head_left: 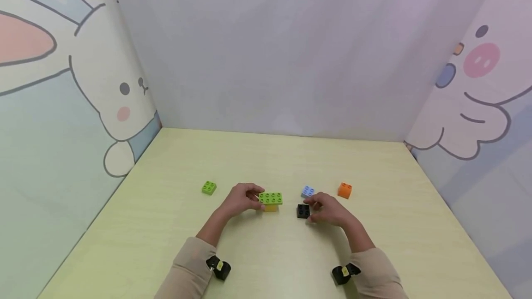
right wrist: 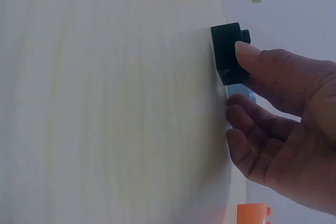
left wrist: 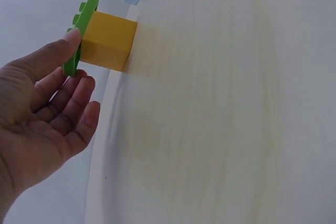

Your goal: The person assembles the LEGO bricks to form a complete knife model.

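Observation:
Near the middle of the table, a flat light-green toy brick (head_left: 271, 197) with two rows of studs sits on top of a yellow block (head_left: 271, 208). The thumb and fingers of my left hand (head_left: 243, 198) pinch the left end of that green brick. To the right, my right hand (head_left: 328, 209) holds a small black brick (right wrist: 227, 53) between thumb and index finger; its other fingers are loosely bent. Just behind the black brick is a light-blue brick (head_left: 307, 191), partly covered by the right hand in the right wrist view.
An orange brick (head_left: 344, 190) stands to the right, beyond the right hand. A small green brick (head_left: 209, 188) lies to the left of the left hand. A pale curtain (head_left: 282, 59) hangs behind the wooden table (head_left: 270, 262), with cartoon-printed panels at both sides.

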Demonstrator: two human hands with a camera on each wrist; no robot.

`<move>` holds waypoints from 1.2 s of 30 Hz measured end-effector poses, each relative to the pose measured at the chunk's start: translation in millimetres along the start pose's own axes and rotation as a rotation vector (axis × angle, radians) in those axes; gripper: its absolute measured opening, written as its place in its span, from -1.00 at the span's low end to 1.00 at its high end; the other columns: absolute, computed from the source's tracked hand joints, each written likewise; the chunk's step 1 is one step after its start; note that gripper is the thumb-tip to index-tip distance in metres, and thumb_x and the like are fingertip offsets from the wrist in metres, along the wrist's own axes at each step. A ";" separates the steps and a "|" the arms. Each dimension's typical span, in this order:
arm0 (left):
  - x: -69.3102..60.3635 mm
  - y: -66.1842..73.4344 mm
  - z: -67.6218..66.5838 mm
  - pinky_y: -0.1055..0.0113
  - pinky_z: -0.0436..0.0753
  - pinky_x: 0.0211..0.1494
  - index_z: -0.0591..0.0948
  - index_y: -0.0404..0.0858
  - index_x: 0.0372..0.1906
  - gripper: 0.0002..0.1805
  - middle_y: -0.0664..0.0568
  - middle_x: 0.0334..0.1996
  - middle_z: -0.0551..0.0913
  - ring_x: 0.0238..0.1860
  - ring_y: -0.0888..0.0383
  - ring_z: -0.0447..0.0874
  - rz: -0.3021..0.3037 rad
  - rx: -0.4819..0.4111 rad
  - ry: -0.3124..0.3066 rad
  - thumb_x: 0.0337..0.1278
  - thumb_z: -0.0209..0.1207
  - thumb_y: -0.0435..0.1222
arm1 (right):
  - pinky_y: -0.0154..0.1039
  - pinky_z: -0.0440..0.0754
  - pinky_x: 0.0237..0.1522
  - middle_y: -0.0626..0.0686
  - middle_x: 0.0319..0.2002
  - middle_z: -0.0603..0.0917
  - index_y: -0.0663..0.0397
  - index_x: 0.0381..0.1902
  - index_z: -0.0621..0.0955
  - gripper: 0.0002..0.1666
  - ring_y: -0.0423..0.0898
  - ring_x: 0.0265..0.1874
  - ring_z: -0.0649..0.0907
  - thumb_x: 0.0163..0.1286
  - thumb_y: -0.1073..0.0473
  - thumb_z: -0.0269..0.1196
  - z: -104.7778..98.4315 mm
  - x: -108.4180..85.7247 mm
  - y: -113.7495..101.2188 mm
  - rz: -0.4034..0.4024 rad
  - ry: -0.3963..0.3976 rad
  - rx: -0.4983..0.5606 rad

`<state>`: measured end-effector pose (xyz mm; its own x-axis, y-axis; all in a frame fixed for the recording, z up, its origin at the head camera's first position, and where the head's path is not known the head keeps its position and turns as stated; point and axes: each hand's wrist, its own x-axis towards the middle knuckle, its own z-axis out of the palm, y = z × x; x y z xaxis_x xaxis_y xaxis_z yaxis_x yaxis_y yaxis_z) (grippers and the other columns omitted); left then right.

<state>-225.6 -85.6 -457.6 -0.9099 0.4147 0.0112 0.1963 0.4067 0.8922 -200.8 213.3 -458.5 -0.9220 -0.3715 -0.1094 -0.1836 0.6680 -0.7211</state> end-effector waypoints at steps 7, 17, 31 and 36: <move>1.1 -1.2 -1.3 0.30 0.54 -0.30 0.64 -0.30 -0.17 -0.60 0.08 -0.40 0.59 -0.38 0.18 0.55 -0.004 0.003 -0.006 -0.25 0.47 -0.33 | -0.19 0.49 -0.28 -0.02 -0.32 0.53 0.20 -0.15 0.62 -0.60 -0.07 -0.33 0.49 -0.01 0.33 0.44 -2.7 1.0 -3.0 -0.013 -0.009 -0.018; 1.9 1.5 -4.9 0.31 0.54 -0.30 0.65 -0.31 -0.13 -0.59 0.07 -0.38 0.61 -0.36 0.16 0.54 -0.012 0.014 -0.032 -0.21 0.45 -0.33 | -0.18 0.52 -0.33 0.01 -0.29 0.59 0.26 -0.10 0.61 -0.60 -0.06 -0.33 0.53 0.06 0.32 0.39 -14.5 -6.5 -3.6 -0.067 0.018 0.061; 3.4 1.6 -2.6 0.32 0.54 -0.30 0.66 -0.30 -0.12 -0.61 0.08 -0.38 0.61 -0.36 0.18 0.55 -0.005 0.023 -0.034 -0.19 0.43 -0.35 | -0.24 0.52 -0.34 0.19 -0.20 0.59 0.39 -0.04 0.54 -0.61 0.04 -0.29 0.57 0.14 0.43 0.29 -4.4 -5.8 -35.6 -0.147 0.102 0.189; 3.6 1.5 -2.1 0.33 0.54 -0.31 0.65 -0.32 -0.11 -0.60 0.08 -0.39 0.62 -0.37 0.19 0.56 0.008 0.036 -0.035 -0.18 0.43 -0.35 | -0.19 0.52 -0.33 0.24 -0.20 0.59 0.43 -0.03 0.53 -0.62 0.08 -0.29 0.56 0.16 0.44 0.26 -2.6 -7.0 -62.3 -0.179 0.120 0.198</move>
<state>-229.3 -85.3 -455.3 -0.8950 0.4460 0.0018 0.2172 0.4323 0.8752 -183.8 175.9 -411.0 -0.9170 -0.3848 0.1048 -0.2873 0.4552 -0.8427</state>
